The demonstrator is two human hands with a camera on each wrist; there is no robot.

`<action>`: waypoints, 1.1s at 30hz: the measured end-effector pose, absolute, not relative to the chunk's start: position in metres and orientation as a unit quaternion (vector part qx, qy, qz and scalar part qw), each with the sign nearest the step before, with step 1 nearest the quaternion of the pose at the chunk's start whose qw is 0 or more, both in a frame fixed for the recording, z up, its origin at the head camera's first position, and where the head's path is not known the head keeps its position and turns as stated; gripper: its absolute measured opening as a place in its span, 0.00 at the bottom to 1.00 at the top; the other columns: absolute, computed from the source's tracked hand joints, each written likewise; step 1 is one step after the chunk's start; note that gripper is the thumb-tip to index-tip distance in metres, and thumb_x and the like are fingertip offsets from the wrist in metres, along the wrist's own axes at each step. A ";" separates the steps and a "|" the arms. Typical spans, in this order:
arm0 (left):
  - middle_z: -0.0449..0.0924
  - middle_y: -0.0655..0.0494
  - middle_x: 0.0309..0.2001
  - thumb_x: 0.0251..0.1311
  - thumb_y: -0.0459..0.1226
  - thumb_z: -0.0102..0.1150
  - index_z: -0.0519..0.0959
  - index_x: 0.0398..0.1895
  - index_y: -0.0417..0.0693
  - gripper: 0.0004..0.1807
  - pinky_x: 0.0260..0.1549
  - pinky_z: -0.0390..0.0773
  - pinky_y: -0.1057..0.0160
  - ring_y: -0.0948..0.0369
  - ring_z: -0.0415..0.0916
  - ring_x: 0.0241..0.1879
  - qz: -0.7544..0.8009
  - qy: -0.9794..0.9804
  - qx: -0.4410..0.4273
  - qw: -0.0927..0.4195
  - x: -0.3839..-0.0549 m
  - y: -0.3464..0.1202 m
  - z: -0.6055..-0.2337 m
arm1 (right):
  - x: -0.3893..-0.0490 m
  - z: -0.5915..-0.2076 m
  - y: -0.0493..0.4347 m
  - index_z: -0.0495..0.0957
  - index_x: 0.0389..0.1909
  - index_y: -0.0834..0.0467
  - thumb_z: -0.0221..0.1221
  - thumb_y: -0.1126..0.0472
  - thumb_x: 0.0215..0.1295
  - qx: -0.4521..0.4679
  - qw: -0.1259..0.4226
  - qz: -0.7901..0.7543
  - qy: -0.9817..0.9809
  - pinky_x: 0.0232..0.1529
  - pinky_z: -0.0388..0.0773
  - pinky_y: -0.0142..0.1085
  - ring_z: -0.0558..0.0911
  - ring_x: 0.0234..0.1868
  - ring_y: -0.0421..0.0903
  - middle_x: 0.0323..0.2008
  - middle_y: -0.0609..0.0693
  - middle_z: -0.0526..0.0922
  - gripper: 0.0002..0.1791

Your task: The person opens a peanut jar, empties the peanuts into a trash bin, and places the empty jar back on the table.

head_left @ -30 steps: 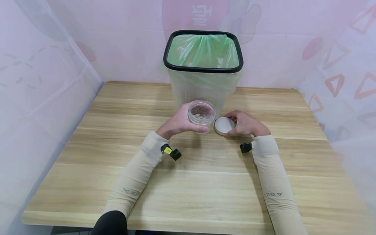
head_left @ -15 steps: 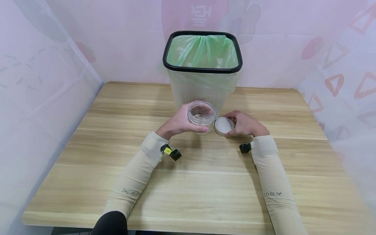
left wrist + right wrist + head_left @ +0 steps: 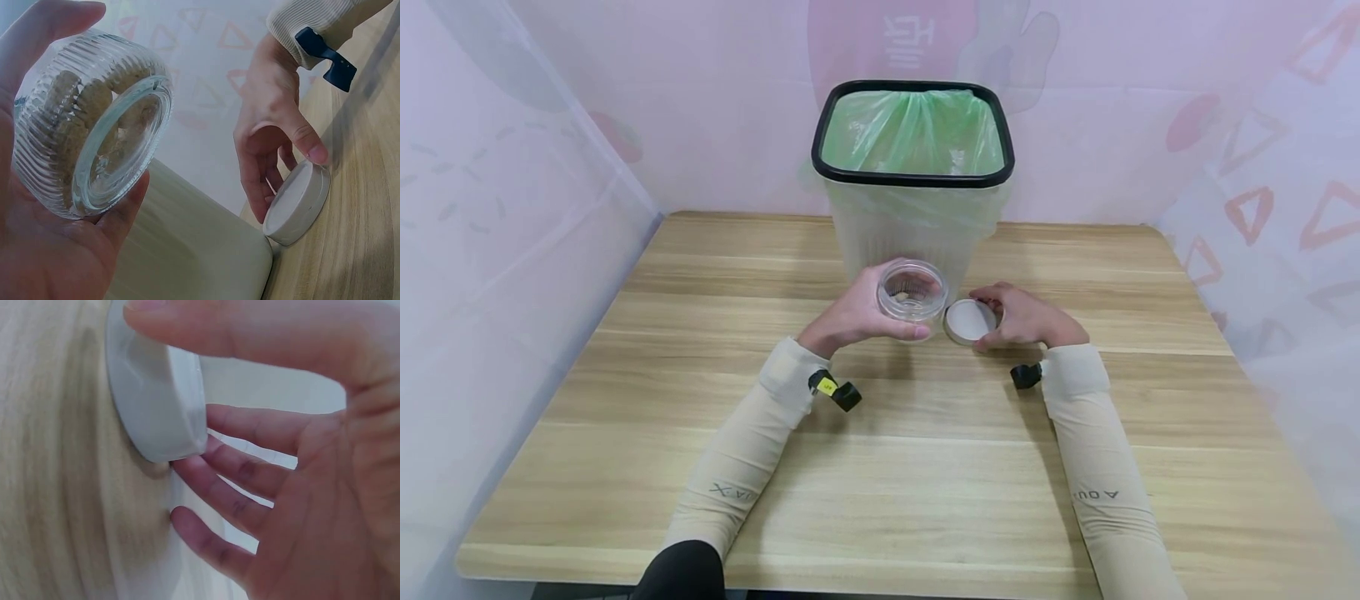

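My left hand point(image 3: 868, 310) grips a clear ribbed jar point(image 3: 913, 292) in front of the bin, its open, lidless mouth turned up toward the head view. Several tan, rough lumps point(image 3: 94, 100) show through the ribbed wall in the left wrist view, where the jar's thick round base faces the camera. To the right, my right hand point(image 3: 1026, 317) pinches a round white lid point(image 3: 968, 322) by its rim, thumb on the near side and fingers on the far side. The lid sits at the tabletop beside the foot of the bin, as the right wrist view also shows.
A tall pale bin point(image 3: 910, 217) with a black rim point(image 3: 913, 180) stands at the back of the wooden table point(image 3: 925, 483), lined with a green bag point(image 3: 917, 125). Printed curtains point(image 3: 1105, 150) hang behind and on both sides. Both wrists wear small black cameras.
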State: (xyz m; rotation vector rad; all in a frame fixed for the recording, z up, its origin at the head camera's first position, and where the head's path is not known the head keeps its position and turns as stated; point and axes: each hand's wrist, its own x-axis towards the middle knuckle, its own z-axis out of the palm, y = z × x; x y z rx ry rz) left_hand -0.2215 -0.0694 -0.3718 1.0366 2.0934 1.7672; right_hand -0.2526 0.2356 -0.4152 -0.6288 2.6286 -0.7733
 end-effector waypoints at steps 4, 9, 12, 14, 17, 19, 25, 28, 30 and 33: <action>0.85 0.49 0.56 0.48 0.31 0.81 0.79 0.62 0.44 0.35 0.65 0.78 0.58 0.57 0.81 0.58 0.602 0.708 0.353 0.104 -0.222 -0.071 -0.372 | -0.253 -0.411 0.238 0.66 0.76 0.66 0.78 0.52 0.54 -0.220 0.175 -0.277 0.919 0.69 0.74 0.57 0.76 0.66 0.60 0.68 0.63 0.77 0.52; 0.85 0.49 0.56 0.47 0.31 0.82 0.79 0.62 0.44 0.36 0.65 0.78 0.58 0.56 0.81 0.58 0.607 0.708 0.346 0.104 -0.222 -0.073 -0.372 | -0.251 -0.407 0.240 0.64 0.77 0.65 0.75 0.51 0.58 -0.205 0.189 -0.290 0.916 0.73 0.71 0.59 0.75 0.71 0.62 0.72 0.63 0.74 0.50; 0.85 0.48 0.57 0.46 0.30 0.82 0.79 0.63 0.44 0.37 0.66 0.78 0.57 0.56 0.81 0.58 0.614 0.706 0.336 0.108 -0.223 -0.075 -0.372 | -0.250 -0.404 0.240 0.64 0.78 0.64 0.73 0.51 0.60 -0.198 0.191 -0.295 0.915 0.74 0.70 0.60 0.74 0.72 0.63 0.73 0.63 0.73 0.48; 0.85 0.47 0.57 0.46 0.30 0.82 0.78 0.63 0.44 0.37 0.66 0.78 0.57 0.55 0.81 0.58 0.618 0.705 0.330 0.111 -0.223 -0.077 -0.372 | -0.248 -0.401 0.239 0.64 0.78 0.63 0.72 0.51 0.62 -0.196 0.188 -0.301 0.914 0.74 0.70 0.60 0.74 0.73 0.63 0.74 0.63 0.73 0.47; 0.84 0.47 0.57 0.46 0.31 0.82 0.78 0.63 0.44 0.37 0.66 0.78 0.57 0.55 0.81 0.58 0.617 0.708 0.325 0.111 -0.223 -0.081 -0.373 | -0.246 -0.393 0.239 0.64 0.78 0.63 0.70 0.53 0.64 -0.201 0.174 -0.311 0.913 0.73 0.70 0.62 0.74 0.73 0.64 0.74 0.63 0.72 0.45; 0.84 0.48 0.57 0.46 0.32 0.82 0.78 0.64 0.45 0.37 0.66 0.78 0.57 0.55 0.81 0.58 0.617 0.710 0.321 0.110 -0.222 -0.084 -0.373 | -0.244 -0.388 0.238 0.65 0.77 0.63 0.70 0.53 0.64 -0.209 0.159 -0.314 0.912 0.72 0.71 0.63 0.74 0.72 0.64 0.74 0.64 0.72 0.44; 0.84 0.48 0.58 0.47 0.33 0.83 0.77 0.64 0.45 0.38 0.66 0.78 0.57 0.55 0.81 0.59 0.618 0.714 0.309 0.109 -0.220 -0.094 -0.373 | -0.238 -0.370 0.240 0.68 0.75 0.63 0.65 0.54 0.69 -0.234 0.123 -0.326 0.908 0.70 0.74 0.61 0.78 0.69 0.63 0.70 0.65 0.77 0.37; 0.84 0.48 0.58 0.47 0.32 0.83 0.77 0.65 0.45 0.39 0.65 0.78 0.58 0.55 0.81 0.59 0.618 0.718 0.303 0.108 -0.218 -0.100 -0.372 | -0.236 -0.362 0.241 0.70 0.74 0.63 0.63 0.56 0.72 -0.244 0.109 -0.338 0.902 0.70 0.75 0.60 0.80 0.67 0.62 0.66 0.65 0.80 0.33; 0.84 0.48 0.59 0.47 0.32 0.83 0.76 0.65 0.46 0.39 0.65 0.78 0.59 0.55 0.80 0.60 0.617 0.721 0.299 0.106 -0.217 -0.103 -0.371 | -0.234 -0.357 0.242 0.72 0.72 0.63 0.62 0.59 0.73 -0.248 0.094 -0.347 0.900 0.69 0.75 0.59 0.81 0.65 0.62 0.63 0.64 0.82 0.29; 0.84 0.48 0.59 0.47 0.33 0.83 0.76 0.65 0.46 0.39 0.65 0.78 0.60 0.55 0.80 0.60 0.618 0.723 0.291 0.104 -0.216 -0.110 -0.371 | -0.233 -0.351 0.243 0.75 0.69 0.63 0.60 0.60 0.76 -0.249 0.070 -0.347 0.902 0.67 0.77 0.56 0.84 0.61 0.59 0.59 0.62 0.85 0.25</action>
